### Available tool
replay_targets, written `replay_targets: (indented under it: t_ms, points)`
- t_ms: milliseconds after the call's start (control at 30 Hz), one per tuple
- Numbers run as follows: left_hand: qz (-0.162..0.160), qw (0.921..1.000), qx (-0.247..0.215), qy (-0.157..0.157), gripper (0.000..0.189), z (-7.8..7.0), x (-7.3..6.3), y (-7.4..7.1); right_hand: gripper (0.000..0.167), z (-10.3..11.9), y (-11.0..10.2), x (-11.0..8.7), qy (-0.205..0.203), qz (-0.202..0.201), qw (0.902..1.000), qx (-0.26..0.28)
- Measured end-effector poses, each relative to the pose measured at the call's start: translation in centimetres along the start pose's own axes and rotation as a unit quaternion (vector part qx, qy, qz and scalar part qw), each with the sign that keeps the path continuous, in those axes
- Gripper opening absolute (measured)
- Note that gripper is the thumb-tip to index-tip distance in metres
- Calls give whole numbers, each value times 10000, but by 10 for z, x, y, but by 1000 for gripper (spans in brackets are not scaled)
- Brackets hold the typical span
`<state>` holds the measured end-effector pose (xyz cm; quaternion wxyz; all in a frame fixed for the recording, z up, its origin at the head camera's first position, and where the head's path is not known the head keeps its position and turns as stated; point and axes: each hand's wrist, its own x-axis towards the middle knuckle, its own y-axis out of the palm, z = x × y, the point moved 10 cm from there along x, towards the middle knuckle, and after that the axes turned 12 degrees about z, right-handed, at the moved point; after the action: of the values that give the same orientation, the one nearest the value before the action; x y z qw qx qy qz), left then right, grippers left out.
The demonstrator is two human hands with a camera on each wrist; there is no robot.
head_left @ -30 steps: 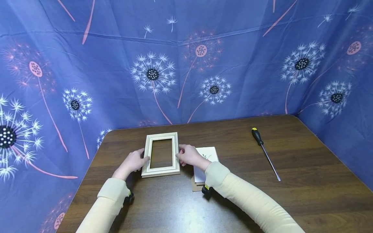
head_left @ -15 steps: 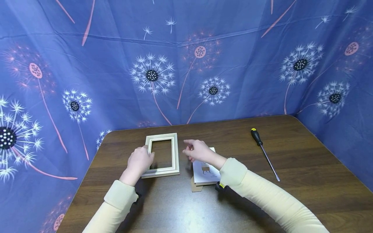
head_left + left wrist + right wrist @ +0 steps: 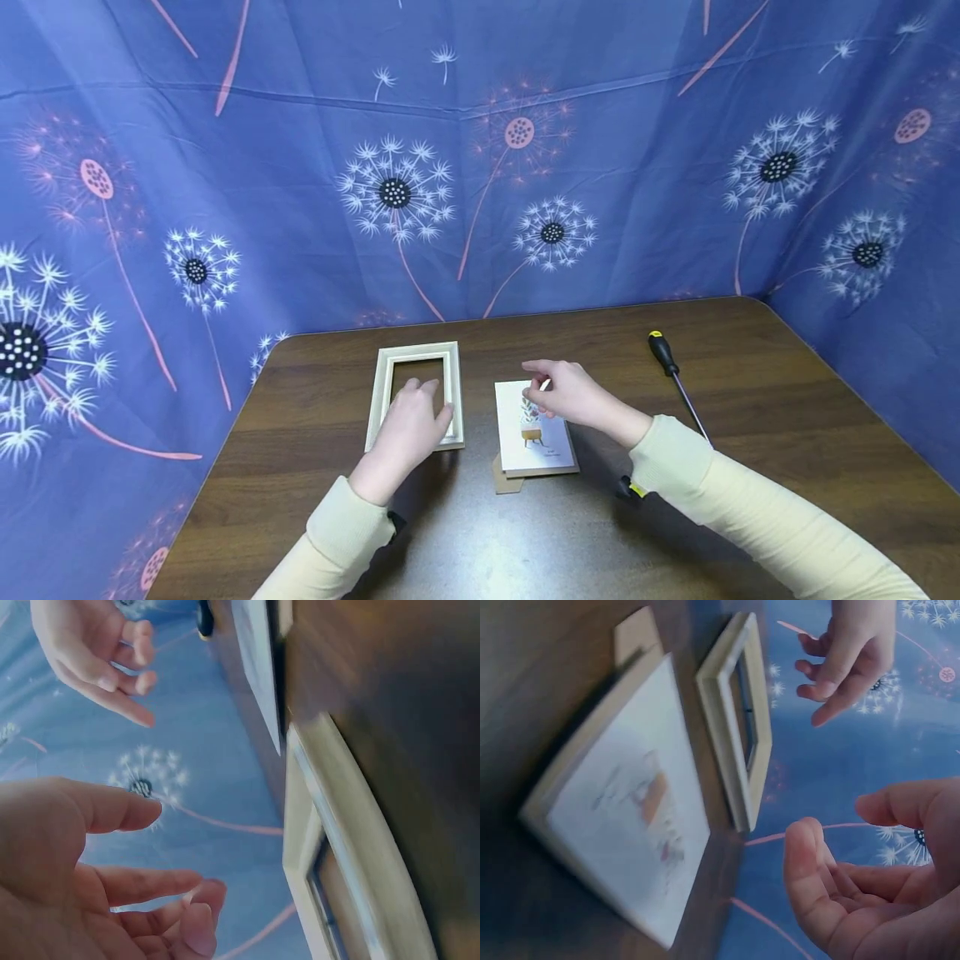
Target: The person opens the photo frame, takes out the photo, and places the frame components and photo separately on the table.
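Note:
A cream picture frame (image 3: 380, 392), its middle showing bare table, lies at the left of the table. My left hand (image 3: 408, 425) hovers over its lower part, fingers loose and nothing between them; the left wrist view shows the frame's edge (image 3: 360, 825) beside that hand. To the right lies a white card (image 3: 536, 450) printed with a plant on a small stand, on top of a brown board (image 3: 507, 482) that sticks out at the lower left. My right hand (image 3: 573, 392) is over the card's upper right corner, its thumb and fingers apart in the right wrist view.
A screwdriver (image 3: 663, 354) with a black and yellow handle lies at the right, its shaft tip hidden behind my right sleeve (image 3: 750, 492). Blue dandelion-print cloth (image 3: 480, 208) hangs behind the wooden table (image 3: 480, 542) and along its sides.
Both hands have come off the picture frame's sides. The left moved right over the frame, and the right moved right over the card. Frame, card and screwdriver stayed in place.

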<state>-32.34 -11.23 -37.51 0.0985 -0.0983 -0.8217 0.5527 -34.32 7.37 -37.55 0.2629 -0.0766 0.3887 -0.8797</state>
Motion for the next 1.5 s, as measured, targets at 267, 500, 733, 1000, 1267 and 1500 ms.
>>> replay_targets:
  t_ms: [267, 500, 733, 1000, 1267, 1500]
  points:
    - [-187, 9990, -44, 392, 36, -33, -5, 17, 44, -23, 5, -28, 23, -60, 9997, -220]
    - [255, 9991, -100, 326, 31, -47, -3, 41, 42, -45, 17, -43, 165, -62, 9997, -174]
    - [811, 9961, -217, 274, 27, -54, 3, 66, 43, -63, 27, -52, 423, 23, 9990, -136]
    - [1056, 9942, -153, 142, 39, -51, 11, 82, 45, -71, 34, -54, 427, 87, 9990, -114]
    - [1132, 9927, -387, 151, 32, -47, 17, 89, 44, -73, 37, -52, 536, 90, 9985, -97]
    - [1377, 9835, -1127, 336, 34, -43, 21, 94, 44, -75, 39, -51, 760, 34, 9969, -179]
